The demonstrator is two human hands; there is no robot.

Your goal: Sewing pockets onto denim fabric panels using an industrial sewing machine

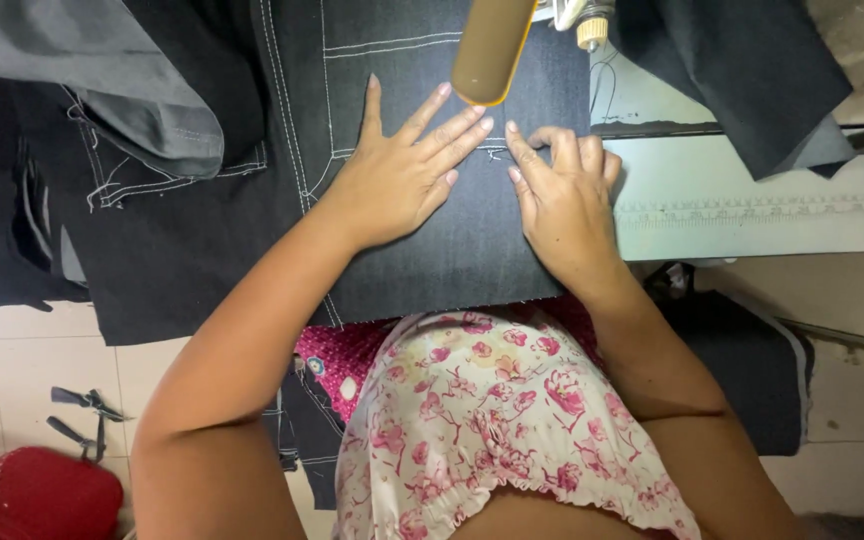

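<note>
Two bare hands are pressing dark denim fabric (452, 250) flat on the desk (752, 210): left hand (402, 170) spread open, right hand (562, 195) half-curled, gripping nothing, beside white stitching (297, 120).

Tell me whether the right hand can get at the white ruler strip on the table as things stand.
Probably yes. The right hand lies on the dark denim at its right edge, and the ruler strip runs just beside it on the bare table top, nothing between.

Bare arms, flowered dress.
The person wears a white garment (497, 410) printed with pink and red flowers, its hem gathered; forearms bare, no rings or watch showing.
</note>
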